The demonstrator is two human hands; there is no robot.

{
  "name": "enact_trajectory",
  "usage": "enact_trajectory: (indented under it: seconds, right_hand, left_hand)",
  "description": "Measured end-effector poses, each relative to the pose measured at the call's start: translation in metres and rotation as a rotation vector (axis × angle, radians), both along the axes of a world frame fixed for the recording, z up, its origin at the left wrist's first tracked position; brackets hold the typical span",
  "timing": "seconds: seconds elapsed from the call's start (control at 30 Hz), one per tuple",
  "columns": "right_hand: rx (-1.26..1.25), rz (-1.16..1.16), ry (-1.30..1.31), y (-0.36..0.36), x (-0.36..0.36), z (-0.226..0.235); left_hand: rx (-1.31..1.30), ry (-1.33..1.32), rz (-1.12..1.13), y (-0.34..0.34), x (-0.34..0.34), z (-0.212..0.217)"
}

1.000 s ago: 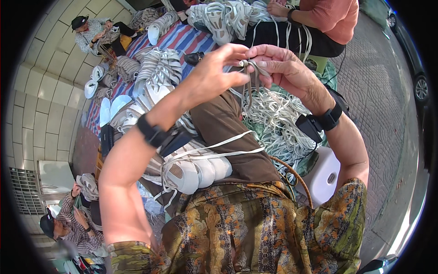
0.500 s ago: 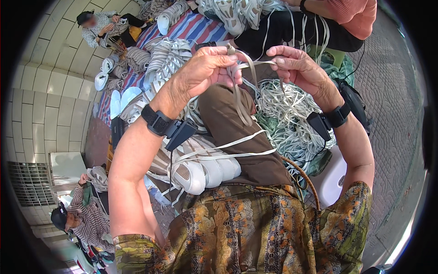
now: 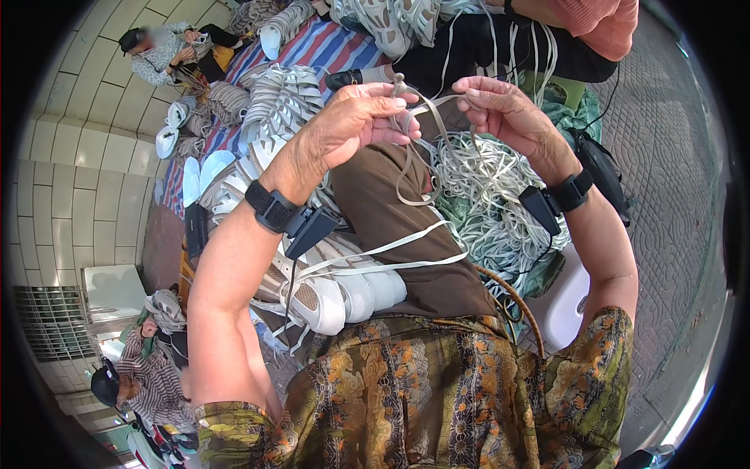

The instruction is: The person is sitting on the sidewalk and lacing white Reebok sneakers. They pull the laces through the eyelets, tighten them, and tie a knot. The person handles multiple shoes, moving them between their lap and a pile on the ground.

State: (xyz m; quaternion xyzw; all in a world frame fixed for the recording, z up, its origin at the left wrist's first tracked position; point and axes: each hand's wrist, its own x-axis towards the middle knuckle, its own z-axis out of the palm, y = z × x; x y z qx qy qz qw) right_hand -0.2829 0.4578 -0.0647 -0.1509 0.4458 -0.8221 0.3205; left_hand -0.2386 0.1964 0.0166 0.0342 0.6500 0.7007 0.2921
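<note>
**Head view: a strap held between two raised hands**

In the head view, a pale strap (image 3: pixel 418 148) is pinched by the left hand (image 3: pixel 351 125) at its upper end, the fingers being curled closed around it. The same strap is gripped by the right hand (image 3: pixel 504 113) between thumb and fingertips, the other fingers being loosely bent. A loop of the strap is left hanging between the hands, over the brown lap (image 3: pixel 406 227).

A black band (image 3: pixel 272 207) is worn on the left wrist and another (image 3: pixel 570 191) on the right. Below the left forearm, white shoes (image 3: pixel 344 289) are laid across the lap, with a long strap trailed over them. Under the right hand, a tangled heap of straps (image 3: pixel 492 203) is piled, so that little free room is left there. To the left, rows of white soles (image 3: pixel 273 105) are spread on a striped mat (image 3: pixel 328 47), bounded by a tiled wall (image 3: pixel 70 187). Ahead, the way is closed by another person in an orange top (image 3: pixel 601 23). Open paving (image 3: pixel 664 156) is seen only on the right. A white stool (image 3: pixel 566 301) is partly hidden by the right arm.
</note>
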Motion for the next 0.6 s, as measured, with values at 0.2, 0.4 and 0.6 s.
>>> enact_trajectory:
  seconds: [0.2,0.4,0.6]
  right_hand:
    - [0.178,0.113,0.145,-0.031,0.006,-0.002]
    - [0.123,0.095,0.031,-0.031,-0.017,-0.003]
    - [0.002,-0.376,0.045,-0.007,-0.107,0.012]
  left_hand:
    - [0.05,0.013,-0.025,0.005,0.0,-0.006]
    - [0.002,0.094,0.168,-0.009,0.0,-0.013]
    - [-0.094,0.055,0.195,-0.036,0.021,-0.008]
